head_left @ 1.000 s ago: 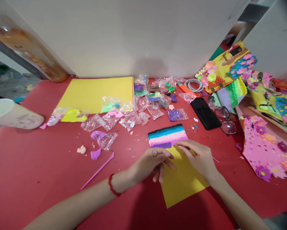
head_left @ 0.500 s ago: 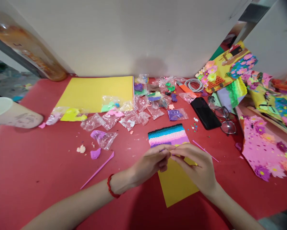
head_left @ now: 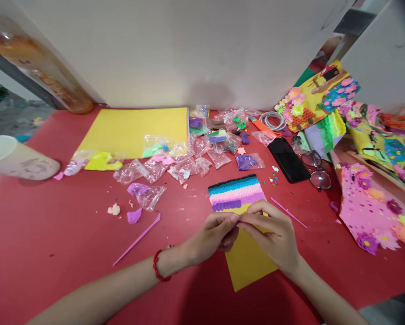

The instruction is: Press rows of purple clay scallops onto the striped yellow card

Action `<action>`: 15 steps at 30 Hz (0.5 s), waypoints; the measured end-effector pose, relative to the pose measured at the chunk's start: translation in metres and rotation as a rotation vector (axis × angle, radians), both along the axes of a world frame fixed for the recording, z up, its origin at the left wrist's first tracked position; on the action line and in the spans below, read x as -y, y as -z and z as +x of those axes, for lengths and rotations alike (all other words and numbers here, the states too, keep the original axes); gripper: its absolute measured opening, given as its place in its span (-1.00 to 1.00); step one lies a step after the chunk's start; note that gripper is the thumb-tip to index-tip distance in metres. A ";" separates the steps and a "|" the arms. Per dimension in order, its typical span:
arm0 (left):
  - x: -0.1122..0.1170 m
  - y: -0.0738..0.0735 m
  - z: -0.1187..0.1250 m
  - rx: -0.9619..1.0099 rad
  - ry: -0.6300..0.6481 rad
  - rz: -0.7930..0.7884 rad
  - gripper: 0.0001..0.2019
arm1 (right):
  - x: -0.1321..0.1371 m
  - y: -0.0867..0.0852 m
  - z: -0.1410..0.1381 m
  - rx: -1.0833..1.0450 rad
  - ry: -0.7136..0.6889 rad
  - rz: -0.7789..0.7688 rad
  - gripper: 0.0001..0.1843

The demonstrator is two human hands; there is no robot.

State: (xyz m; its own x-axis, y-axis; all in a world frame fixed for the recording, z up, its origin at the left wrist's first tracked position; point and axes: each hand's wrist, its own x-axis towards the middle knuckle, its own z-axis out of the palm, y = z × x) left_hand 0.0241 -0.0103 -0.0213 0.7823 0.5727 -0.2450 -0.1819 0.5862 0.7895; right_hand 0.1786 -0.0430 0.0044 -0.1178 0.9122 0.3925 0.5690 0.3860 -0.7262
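My left hand [head_left: 216, 232] is closed, its thumb and fingers pinched at the fingertips of my right hand [head_left: 273, 232], which is pinched too. Whatever lies between them is hidden or too small to name. Both hands hover over a yellow sheet [head_left: 253, 266]. Rows of clay [head_left: 236, 189] in black, blue, white, pink and purple cover the sheet's far end; a short dark purple row [head_left: 226, 206] lies nearest me. Pink clay tools lie either side, one at the left [head_left: 137, 239] and another at the right [head_left: 288, 212]. A purple clay lump [head_left: 134, 216] sits left.
Several small clay bags [head_left: 182, 169] spread across the middle. Behind them is a large yellow sheet [head_left: 137, 128]. A paper cup [head_left: 22, 160] and a bottle [head_left: 43, 72] are left. A phone [head_left: 288, 160], glasses [head_left: 320, 179] and decorated papers [head_left: 365, 207] are right.
Both hands have shifted slightly toward me, still pinched together. More of the dark purple row on the sheet now shows.
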 end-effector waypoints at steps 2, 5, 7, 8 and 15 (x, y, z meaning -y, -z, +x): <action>0.000 0.000 0.000 -0.007 0.013 0.002 -0.53 | 0.000 0.001 -0.001 0.013 -0.022 -0.021 -0.89; -0.001 -0.002 0.000 -0.033 -0.023 0.004 -0.55 | 0.001 0.002 0.000 0.024 -0.011 -0.026 -0.89; -0.001 -0.001 0.001 -0.059 -0.102 0.010 -0.59 | 0.001 0.001 0.005 -0.025 0.086 -0.026 -0.89; 0.000 0.000 0.001 -0.073 -0.143 0.019 -0.60 | 0.001 0.000 0.008 -0.064 0.154 -0.043 -0.89; 0.010 0.018 0.001 -0.184 -0.168 0.273 -0.84 | -0.004 0.011 0.034 -0.080 0.304 -0.255 -0.92</action>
